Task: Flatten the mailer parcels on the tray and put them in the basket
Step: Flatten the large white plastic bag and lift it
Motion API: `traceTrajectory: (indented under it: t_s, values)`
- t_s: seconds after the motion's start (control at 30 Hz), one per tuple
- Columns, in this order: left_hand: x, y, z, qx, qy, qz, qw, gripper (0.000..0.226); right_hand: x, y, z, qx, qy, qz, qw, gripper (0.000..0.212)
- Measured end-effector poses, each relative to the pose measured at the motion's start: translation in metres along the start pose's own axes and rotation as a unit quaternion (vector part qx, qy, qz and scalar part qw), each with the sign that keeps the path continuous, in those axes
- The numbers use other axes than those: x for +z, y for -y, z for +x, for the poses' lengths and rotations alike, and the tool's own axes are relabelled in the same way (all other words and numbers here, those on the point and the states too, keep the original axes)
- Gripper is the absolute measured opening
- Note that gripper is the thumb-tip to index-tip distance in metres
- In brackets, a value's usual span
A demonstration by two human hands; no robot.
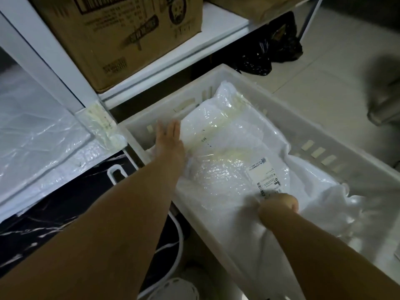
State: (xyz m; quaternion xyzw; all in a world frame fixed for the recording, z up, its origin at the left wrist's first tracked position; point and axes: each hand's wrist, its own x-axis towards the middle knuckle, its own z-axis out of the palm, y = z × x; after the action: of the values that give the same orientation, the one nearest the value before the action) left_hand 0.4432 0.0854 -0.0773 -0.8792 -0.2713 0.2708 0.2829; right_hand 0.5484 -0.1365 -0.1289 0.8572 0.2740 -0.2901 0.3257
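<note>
A white plastic mailer parcel [225, 152] with clear tape and a printed label lies tilted in the white slotted basket [307, 118]. My left hand [170, 141] lies with straight fingers along the parcel's left edge, by the basket's left wall. My right hand [279, 204] grips the parcel's near edge just below the label, fingers curled under it. More white mailer plastic [337, 204] lies crumpled beneath and to the right in the basket. The tray [43, 135], covered with shiny plastic film, is at the left.
A cardboard box [121, 37] stands on a white shelf behind the basket. Black plastic bags [270, 53] lie on the tiled floor at the back. A dark marbled surface [54, 208] lies below the tray. A white cable [177, 232] runs beside the basket.
</note>
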Motion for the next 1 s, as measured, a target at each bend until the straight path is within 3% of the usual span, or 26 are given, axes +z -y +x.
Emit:
traceTrajectory:
  t_s: [0.1,0.17,0.2,0.27,0.33,0.47,0.73,0.9,1.0]
  values:
    - [-0.011,-0.001,-0.001,0.049,-0.021,0.07,0.996,0.067,-0.032,0.01,0.002,0.007,-0.14,0.118,0.983,0.037]
    - [-0.019,-0.007,-0.002,0.07,-0.065,0.057,0.994,0.058,-0.046,0.017,0.001,-0.02,-0.295,0.183,0.938,0.034]
    - [-0.02,-0.011,-0.002,0.076,-0.092,0.009,0.993,0.047,-0.049,0.022,0.0,-0.05,-0.336,0.213,0.916,0.036]
    - [-0.02,-0.02,-0.005,0.05,-0.095,-0.131,0.986,0.039,-0.052,0.033,-0.001,-0.102,-0.3,0.252,0.914,0.057]
    - [-0.014,-0.024,-0.007,0.006,-0.017,-0.215,0.977,0.064,-0.041,0.043,0.005,-0.123,-0.199,0.278,0.932,0.083]
    - [0.006,-0.024,-0.005,-0.011,0.109,-0.2,0.974,0.095,-0.015,0.051,0.02,-0.127,-0.123,0.258,0.95,0.108]
    - [0.013,-0.022,0.007,0.024,0.241,-0.264,0.934,0.118,-0.012,0.057,0.048,-0.143,-0.028,0.252,0.957,0.126]
    - [0.018,-0.025,0.008,0.06,0.212,-0.201,0.954,0.124,-0.009,0.068,0.045,-0.119,-0.037,0.257,0.958,0.127]
    - [0.02,-0.028,0.008,0.065,0.192,-0.176,0.963,0.113,-0.007,0.073,0.047,-0.108,-0.047,0.246,0.962,0.127]
